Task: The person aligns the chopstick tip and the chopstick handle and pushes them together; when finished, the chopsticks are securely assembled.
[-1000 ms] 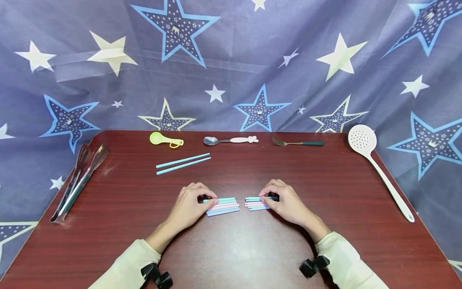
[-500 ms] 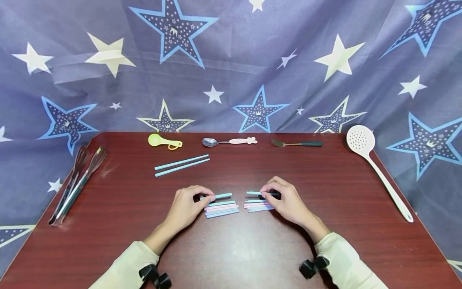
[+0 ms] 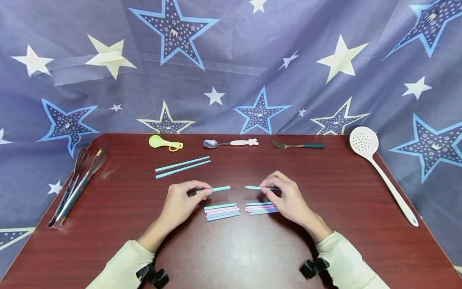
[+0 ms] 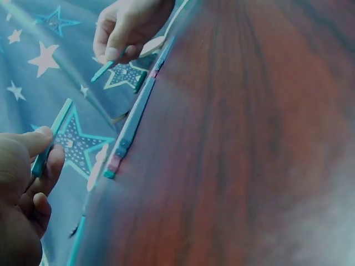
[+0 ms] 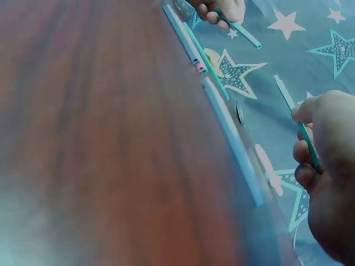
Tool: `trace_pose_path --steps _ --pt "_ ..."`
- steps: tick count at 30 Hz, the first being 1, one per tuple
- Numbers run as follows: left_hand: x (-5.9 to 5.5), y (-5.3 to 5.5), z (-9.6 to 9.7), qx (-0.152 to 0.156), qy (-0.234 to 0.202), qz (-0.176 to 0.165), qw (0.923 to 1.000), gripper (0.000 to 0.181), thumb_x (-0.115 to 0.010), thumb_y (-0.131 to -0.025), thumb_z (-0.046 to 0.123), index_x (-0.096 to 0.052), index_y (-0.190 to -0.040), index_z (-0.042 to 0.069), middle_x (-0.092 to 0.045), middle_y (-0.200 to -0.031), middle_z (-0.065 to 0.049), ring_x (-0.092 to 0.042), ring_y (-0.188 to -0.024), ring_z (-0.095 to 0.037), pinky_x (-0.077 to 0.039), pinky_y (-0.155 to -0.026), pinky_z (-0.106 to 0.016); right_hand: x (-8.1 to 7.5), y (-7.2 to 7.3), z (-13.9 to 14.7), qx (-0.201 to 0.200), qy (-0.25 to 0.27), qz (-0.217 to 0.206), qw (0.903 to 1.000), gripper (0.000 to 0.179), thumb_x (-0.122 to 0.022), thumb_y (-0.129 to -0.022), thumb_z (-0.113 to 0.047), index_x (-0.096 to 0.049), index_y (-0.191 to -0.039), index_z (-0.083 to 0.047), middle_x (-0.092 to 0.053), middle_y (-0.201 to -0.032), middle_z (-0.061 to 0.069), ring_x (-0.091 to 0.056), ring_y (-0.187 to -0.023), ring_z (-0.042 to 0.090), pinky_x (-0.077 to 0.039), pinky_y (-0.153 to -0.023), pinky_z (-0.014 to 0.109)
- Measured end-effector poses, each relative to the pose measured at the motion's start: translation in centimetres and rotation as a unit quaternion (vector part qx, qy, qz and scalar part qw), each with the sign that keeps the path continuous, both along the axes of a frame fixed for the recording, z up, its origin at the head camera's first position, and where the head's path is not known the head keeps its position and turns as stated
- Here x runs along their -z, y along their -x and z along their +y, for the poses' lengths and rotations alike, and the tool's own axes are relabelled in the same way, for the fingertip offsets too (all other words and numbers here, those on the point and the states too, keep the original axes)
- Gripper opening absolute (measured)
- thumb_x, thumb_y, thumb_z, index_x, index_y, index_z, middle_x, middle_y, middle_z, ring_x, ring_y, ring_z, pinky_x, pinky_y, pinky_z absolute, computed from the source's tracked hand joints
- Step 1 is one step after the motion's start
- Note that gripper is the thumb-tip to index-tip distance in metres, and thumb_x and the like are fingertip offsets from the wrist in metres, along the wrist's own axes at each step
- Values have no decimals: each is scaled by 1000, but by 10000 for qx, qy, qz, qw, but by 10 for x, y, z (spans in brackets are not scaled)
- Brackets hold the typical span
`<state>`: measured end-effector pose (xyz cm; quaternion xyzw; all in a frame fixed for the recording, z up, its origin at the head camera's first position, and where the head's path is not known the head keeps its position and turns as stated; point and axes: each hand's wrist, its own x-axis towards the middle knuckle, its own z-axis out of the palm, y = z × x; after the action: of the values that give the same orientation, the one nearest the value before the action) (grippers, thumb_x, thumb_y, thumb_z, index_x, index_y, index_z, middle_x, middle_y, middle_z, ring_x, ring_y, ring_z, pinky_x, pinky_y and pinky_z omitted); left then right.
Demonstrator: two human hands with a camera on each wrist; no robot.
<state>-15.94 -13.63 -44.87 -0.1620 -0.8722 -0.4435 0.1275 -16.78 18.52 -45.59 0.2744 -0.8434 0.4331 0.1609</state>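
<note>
My left hand [image 3: 182, 202] pinches a short teal chopstick piece [image 3: 221, 188] between thumb and fingers, raised over the table. Opposite it, my right hand [image 3: 288, 198] pinches a second teal chopstick piece [image 3: 252, 187]. The two pieces point at each other, ends apart, with a gap between them. In the right wrist view the right-hand piece [image 5: 284, 91] has a narrower tip at its free end. Nearer me lie two side-by-side groups of short teal, pink and blue pieces, a left group [image 3: 221, 211] and a right group [image 3: 260, 209], the latter partly hidden by my right hand.
Two long blue chopsticks [image 3: 182, 163] lie at back left. Along the far edge are a green measuring spoon [image 3: 156, 141], a spoon [image 3: 243, 142] and a fork [image 3: 312, 146]. A white skimmer [image 3: 364, 141] lies right; a whisk and tongs-like utensils [image 3: 81, 184] lie left.
Both hands have lifted one teal piece each from the groups and moved them away from me, toward the far side. The remaining pieces have stayed on the table.
</note>
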Motion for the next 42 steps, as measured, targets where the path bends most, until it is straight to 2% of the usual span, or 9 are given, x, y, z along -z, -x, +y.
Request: trace_pose_path --steps 5,9,13,16,20,30,42 --pt "-11 -1 3 27 -81 167 9998 11 -84 -87 19 -81 -92 28 -70 -73 18 -46 -57 -4 -39 -54 -20 -9 2 -8 -123 72 20 9999 9 -76 -92 -5 -75 -96 -13 -68 -96 -3 -63 -89 9 -49 -78 19" --pt "-16 1 8 144 -120 331 9993 9 -83 -88 18 -81 -92 26 -69 -72 14 -46 -57 -6 -38 -54 -19 -17 1 -14 -176 146 27 9997 7 -74 -94 -6 -75 -97 -12 -67 -97 -2 -62 -88 8 -50 -72 25" --pt "-16 2 12 235 -156 388 9988 9 -83 -88 18 -81 -92 26 -70 -72 12 -48 -57 -10 -38 -53 -20 -20 0 -17 -178 191 146 9996 13 -75 -92 -1 -74 -97 -13 -68 -96 -1 -61 -86 9 -49 -69 29" --pt "-16 1 13 273 -134 360 9989 10 -83 -88 17 -81 -92 26 -70 -73 12 -49 -57 -11 -38 -53 -20 -20 -1 -18 -154 221 217 9994 16 -75 -91 1 -74 -97 -13 -68 -96 -1 -59 -83 10 -47 -64 28" --pt "-14 0 14 306 -48 297 9991 9 -83 -88 19 -80 -92 27 -71 -76 14 -48 -57 -7 -39 -53 -20 -18 -2 -18 -176 255 216 9993 17 -75 -91 2 -74 -98 -14 -68 -96 -1 -57 -82 9 -45 -61 28" --pt "-13 -2 14 311 -48 230 9992 10 -84 -88 22 -80 -92 29 -72 -79 17 -47 -58 -2 -39 -53 -21 -18 -5 -19 -292 244 172 9991 15 -74 -91 1 -73 -98 -12 -66 -96 -1 -55 -79 9 -42 -63 17" --pt "-13 -3 13 345 -73 258 9990 10 -84 -88 21 -80 -93 29 -70 -78 17 -46 -58 -2 -39 -53 -21 -19 -6 -19 -302 127 -58 9994 10 -73 -94 -4 -73 -98 -13 -66 -96 -4 -55 -82 6 -43 -66 17"
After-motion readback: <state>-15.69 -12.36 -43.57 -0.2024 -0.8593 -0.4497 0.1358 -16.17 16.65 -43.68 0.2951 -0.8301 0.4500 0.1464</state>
